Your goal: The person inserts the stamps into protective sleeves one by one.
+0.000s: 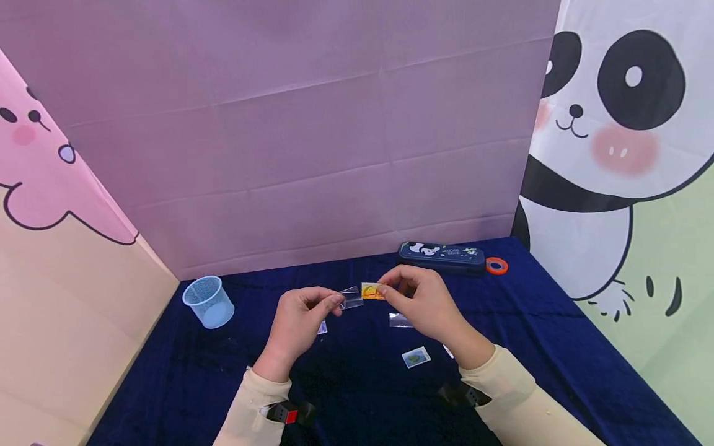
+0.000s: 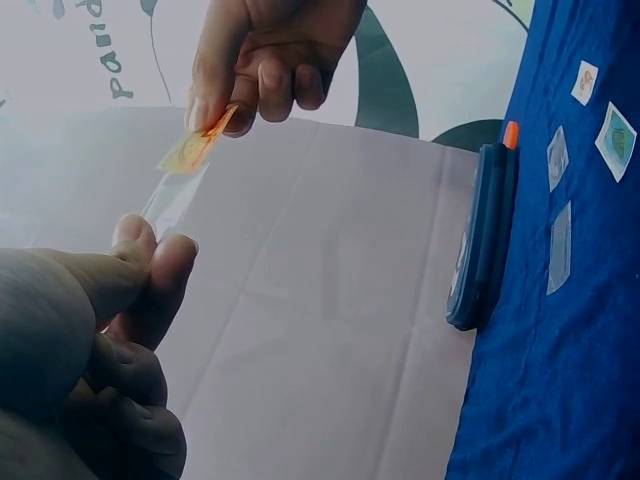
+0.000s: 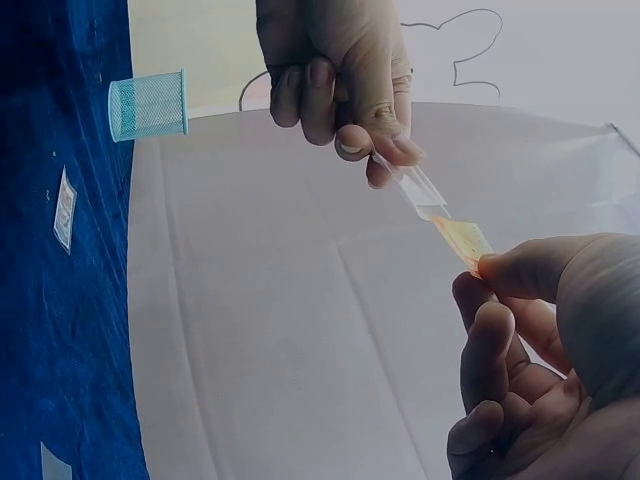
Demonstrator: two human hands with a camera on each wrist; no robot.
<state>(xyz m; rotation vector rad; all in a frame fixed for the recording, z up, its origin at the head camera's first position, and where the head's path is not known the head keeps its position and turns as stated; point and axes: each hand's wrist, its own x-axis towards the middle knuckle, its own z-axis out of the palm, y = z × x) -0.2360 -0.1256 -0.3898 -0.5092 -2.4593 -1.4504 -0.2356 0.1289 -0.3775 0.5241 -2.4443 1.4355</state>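
My left hand pinches a small clear plastic sleeve between thumb and fingers. Facing it, the thumb and forefinger of my right hand pinch a yellow-orange stamp by its right end. In the right wrist view, the stamp's free end meets the open end of the sleeve, both held up in the air. A stamp with a green-blue picture lies below my right hand, and another clear sleeve lies partly hidden behind that hand. Beside my left hand a purple stamp shows in part.
A light blue mesh pen cup stands at the left on the dark blue cloth. Along the back lies a navy pencil case with a panda print, an orange tape roll at its right end. Fabric walls enclose the table.
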